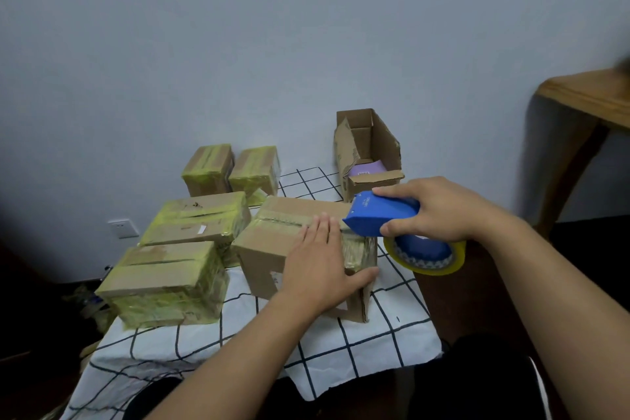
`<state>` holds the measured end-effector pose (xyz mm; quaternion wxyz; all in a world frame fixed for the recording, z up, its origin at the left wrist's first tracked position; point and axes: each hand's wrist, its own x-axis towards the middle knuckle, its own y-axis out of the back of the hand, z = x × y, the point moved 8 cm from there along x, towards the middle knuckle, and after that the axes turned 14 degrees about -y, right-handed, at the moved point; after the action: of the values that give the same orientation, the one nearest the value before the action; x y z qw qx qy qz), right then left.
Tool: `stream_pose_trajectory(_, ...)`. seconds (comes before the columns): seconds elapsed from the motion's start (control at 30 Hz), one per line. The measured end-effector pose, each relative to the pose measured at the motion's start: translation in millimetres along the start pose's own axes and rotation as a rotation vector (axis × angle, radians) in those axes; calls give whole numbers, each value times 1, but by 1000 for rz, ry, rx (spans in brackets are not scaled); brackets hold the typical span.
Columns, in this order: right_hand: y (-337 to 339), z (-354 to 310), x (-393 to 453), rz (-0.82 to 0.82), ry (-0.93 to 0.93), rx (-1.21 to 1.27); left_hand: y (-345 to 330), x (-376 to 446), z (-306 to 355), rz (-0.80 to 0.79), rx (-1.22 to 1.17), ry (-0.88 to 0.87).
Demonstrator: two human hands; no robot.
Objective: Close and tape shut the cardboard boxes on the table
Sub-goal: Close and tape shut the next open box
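Hands first: left hand [320, 261] flat on the box in work [300, 249], fingers straight across the top, thumb hooked over the near right corner, pressing it down. Right hand [439, 208] clamped round the blue tape dispenser [381, 216], nose of the tool touching the right end of the box top, just beside the left fingertips.

Bench [358, 344] under a white cloth with a dark grid. Two large sealed boxes at left, one near [167, 280], one behind it [197, 218], both wrapped in yellowish tape. Box in work at centre, flaps down, a strip of tape already along the top seam and down the right end. Open box [368, 147] far right, flaps up, something purple inside, not yet closed. Two small taped boxes [231, 167] far centre against the wall. Yellow tape roll [426, 257] hanging below the dispenser, off the right side of the box.

Key relation: seam runs left–right along the box's long axis; dispenser sits at its right end, right hand nearer. Likely step: finishing or cutting the strip at that end while the left hand holds the box. Risk: box skidding on the cloth if the hold slackens.
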<state>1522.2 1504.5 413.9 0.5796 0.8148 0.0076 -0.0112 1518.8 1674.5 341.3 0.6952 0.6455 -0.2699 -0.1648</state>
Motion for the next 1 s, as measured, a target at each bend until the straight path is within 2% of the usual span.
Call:
stream_pose_trajectory(0.23, 4, -1, -14, 32, -27, 92, 2, -12, -5, -7, 31, -108)
stream_pose_trajectory(0.43, -22, 5, -31, 42, -100, 83, 2, -15, -3, -9, 3, -171)
stream_pose_trajectory(0.63, -39, 15, -52, 112, -164, 178, 0, -10, 5, -8, -23, -323)
stream_pose_trajectory(0.83, -50, 24, -68, 195, -211, 332, 2, -9, 16, -1, -20, -377)
stream_pose_trajectory(1.0, -67, 30, -71, 217, -228, 483, 0, -6, 12, -17, -90, -337)
